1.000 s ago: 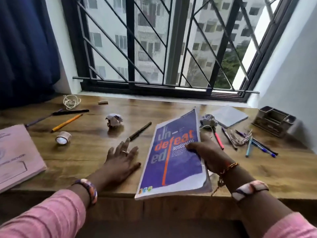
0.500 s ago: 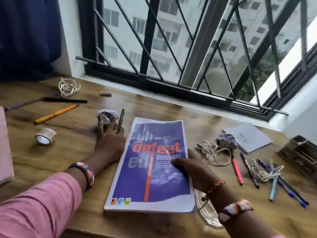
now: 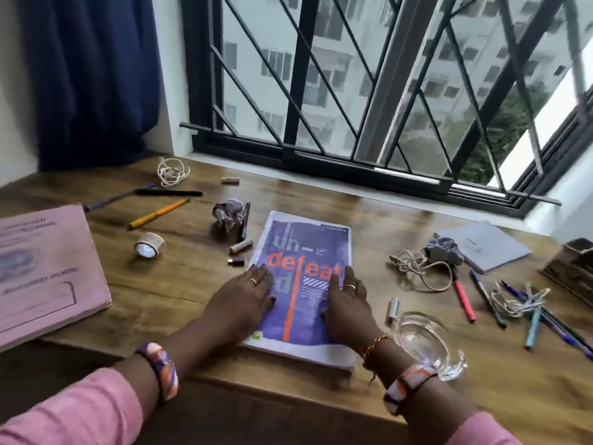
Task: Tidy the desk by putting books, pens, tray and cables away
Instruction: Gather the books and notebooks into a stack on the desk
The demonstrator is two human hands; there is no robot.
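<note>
Glass tray [image 3: 426, 343] at 4 o'clock on the desk [image 3: 179, 293], nothing visible in it. Wooden organizer [image 3: 574, 268] at 3 o'clock, contents can't tell. Purple book [image 3: 305, 248] dead centre, lying flat and closed, orange "defeat" lettering on the cover, white margin, near edge just inside the desk edge. Left hand [image 3: 244, 300] flat over its left edge, right hand [image 3: 346, 303] flat on the cover, fingers spread, gripping nothing. Pink book [image 3: 45, 268] at 9 o'clock. Pens [image 3: 529, 313] tangled with a cable [image 3: 417, 268] at 3 o'clock.
</note>
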